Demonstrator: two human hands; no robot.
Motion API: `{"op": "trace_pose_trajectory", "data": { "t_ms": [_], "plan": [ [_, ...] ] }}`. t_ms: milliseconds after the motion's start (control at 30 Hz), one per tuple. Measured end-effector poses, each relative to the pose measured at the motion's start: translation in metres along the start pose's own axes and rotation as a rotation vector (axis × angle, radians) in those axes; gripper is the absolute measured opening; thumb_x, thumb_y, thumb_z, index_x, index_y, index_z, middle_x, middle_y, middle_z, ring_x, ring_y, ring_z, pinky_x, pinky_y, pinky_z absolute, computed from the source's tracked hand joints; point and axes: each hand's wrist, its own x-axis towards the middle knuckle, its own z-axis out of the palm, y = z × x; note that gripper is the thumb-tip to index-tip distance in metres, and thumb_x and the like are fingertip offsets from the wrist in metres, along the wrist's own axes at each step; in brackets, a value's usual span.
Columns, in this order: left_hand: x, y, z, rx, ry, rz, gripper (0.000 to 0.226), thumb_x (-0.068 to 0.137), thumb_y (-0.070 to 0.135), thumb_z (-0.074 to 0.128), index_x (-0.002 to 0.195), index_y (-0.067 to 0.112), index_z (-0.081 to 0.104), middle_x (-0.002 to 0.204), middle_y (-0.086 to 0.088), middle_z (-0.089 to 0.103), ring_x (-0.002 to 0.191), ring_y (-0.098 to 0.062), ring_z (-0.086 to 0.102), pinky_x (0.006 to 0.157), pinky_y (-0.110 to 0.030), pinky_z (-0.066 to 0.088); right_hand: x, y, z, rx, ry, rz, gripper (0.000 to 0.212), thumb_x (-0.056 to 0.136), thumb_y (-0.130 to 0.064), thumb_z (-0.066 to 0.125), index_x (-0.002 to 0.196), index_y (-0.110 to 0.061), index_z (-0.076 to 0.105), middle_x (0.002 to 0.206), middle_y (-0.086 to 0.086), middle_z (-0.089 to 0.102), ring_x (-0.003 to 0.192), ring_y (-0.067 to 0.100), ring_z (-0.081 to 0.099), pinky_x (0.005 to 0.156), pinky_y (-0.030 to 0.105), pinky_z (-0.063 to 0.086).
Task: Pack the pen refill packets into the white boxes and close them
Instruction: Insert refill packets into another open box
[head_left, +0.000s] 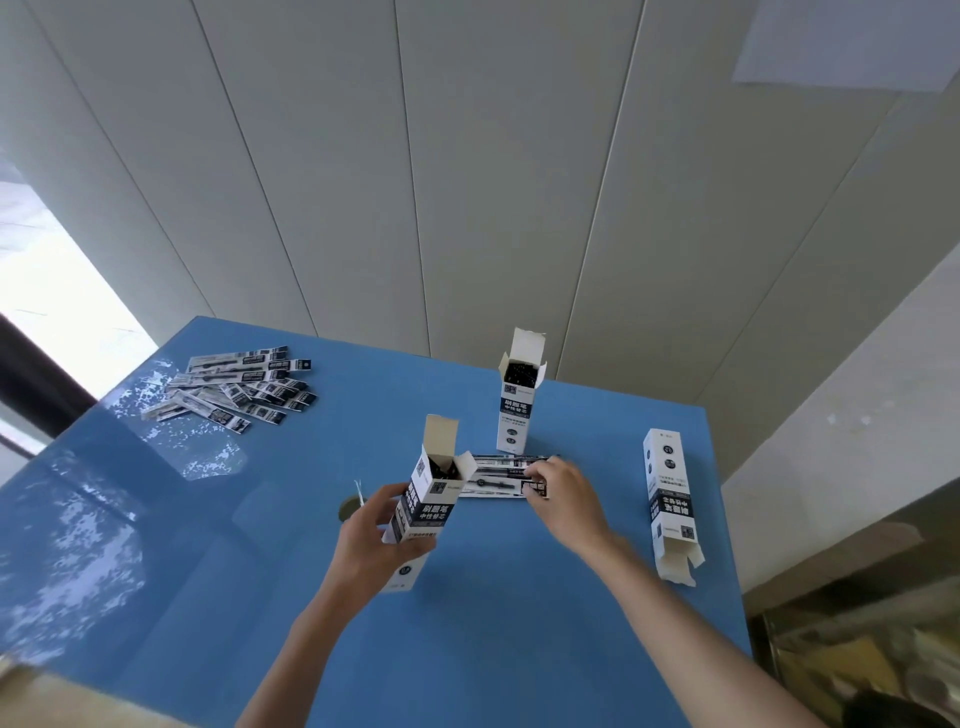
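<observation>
The fingers and thumb of the left hand (375, 525) are curled round a white box (427, 499), which is gripped at its lower half just below the centre of the frame and held tilted, its top flap raised and its mouth open toward the upper right. Dark contents are seen inside that mouth. The fingers of the right hand (563, 496) are laid on the near end of a small stack of pen refill packets (498, 475) lying flat on the blue table (519, 623), just right of the held box; the fingertips are bent over the packet ends, but whether the packets are pinched or only pressed cannot be told.

Just behind this stack, a second white box (516, 402) is stood upright with its lid flap raised, and dark packet tops are visible in its opening. At the right of the frame a third white box (670, 499) is laid on its side, well apart from the hands, with its flaps open toward the near edge of the table.

In the upper left part of the table a loose heap of packets (244, 387) is spread. A small round object (350, 508) is partly hidden behind the left hand. A pale panelled wall (467, 182) is seen beyond the table.
</observation>
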Motion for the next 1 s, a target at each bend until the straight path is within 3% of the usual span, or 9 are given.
{"op": "trace_pose_trajectory", "data": {
  "t_ms": [200,333,500,700,833,1000],
  "plan": [
    [0.003,-0.003,-0.008,0.0,0.023,-0.004,0.062,0.063,0.017,0.09,0.113,0.044,0.065,0.102,0.011,0.075,0.089,-0.006,0.07,0.084,-0.032,0.053,0.008,0.004,0.018,-0.129,-0.095,-0.052,0.034,0.095,-0.03,0.063,0.127,-0.018,0.063,0.126,-0.006,0.057,0.119,0.016,0.05,0.103,0.03,0.04],
    [0.005,-0.003,-0.01,0.001,0.042,-0.005,0.061,0.061,0.023,0.088,0.107,0.054,0.064,0.108,0.003,0.072,0.092,-0.007,0.069,0.084,-0.03,0.052,0.011,0.004,0.023,-0.188,-0.135,-0.08,0.039,0.096,-0.033,0.063,0.131,-0.018,0.06,0.125,-0.006,0.056,0.12,0.016,0.047,0.101,0.03,0.041],
    [0.007,-0.005,-0.01,0.0,0.056,-0.013,0.065,0.066,0.013,0.091,0.105,0.058,0.063,0.11,-0.001,0.07,0.093,-0.006,0.068,0.086,-0.032,0.053,0.007,0.005,0.029,-0.211,-0.187,-0.108,0.041,0.094,-0.032,0.066,0.133,-0.02,0.06,0.116,-0.003,0.059,0.117,0.017,0.048,0.097,0.026,0.039],
    [0.006,-0.004,-0.006,-0.014,0.048,-0.025,0.063,0.069,0.008,0.09,0.105,0.053,0.064,0.102,0.01,0.074,0.089,-0.007,0.07,0.079,-0.026,0.051,0.001,0.007,0.028,-0.176,-0.23,-0.085,0.026,0.093,-0.03,0.067,0.117,-0.02,0.069,0.102,-0.005,0.049,0.112,0.017,0.048,0.089,0.027,0.04],
    [0.003,-0.002,-0.004,-0.01,0.034,-0.019,0.061,0.07,0.005,0.088,0.112,0.043,0.065,0.099,0.02,0.071,0.088,-0.005,0.069,0.076,-0.025,0.048,-0.001,0.006,0.022,-0.169,-0.264,-0.078,0.016,0.092,-0.029,0.068,0.105,-0.02,0.07,0.102,-0.004,0.055,0.109,0.018,0.053,0.085,0.028,0.043],
    [0.0,0.005,-0.001,-0.008,0.028,-0.013,0.06,0.071,0.002,0.087,0.106,0.047,0.066,0.097,0.03,0.066,0.086,-0.002,0.068,0.077,-0.026,0.049,-0.008,0.001,0.022,-0.189,-0.315,-0.064,0.024,0.088,-0.034,0.072,0.104,-0.018,0.067,0.109,-0.001,0.059,0.106,0.018,0.052,0.081,0.03,0.042]
  ]
}}
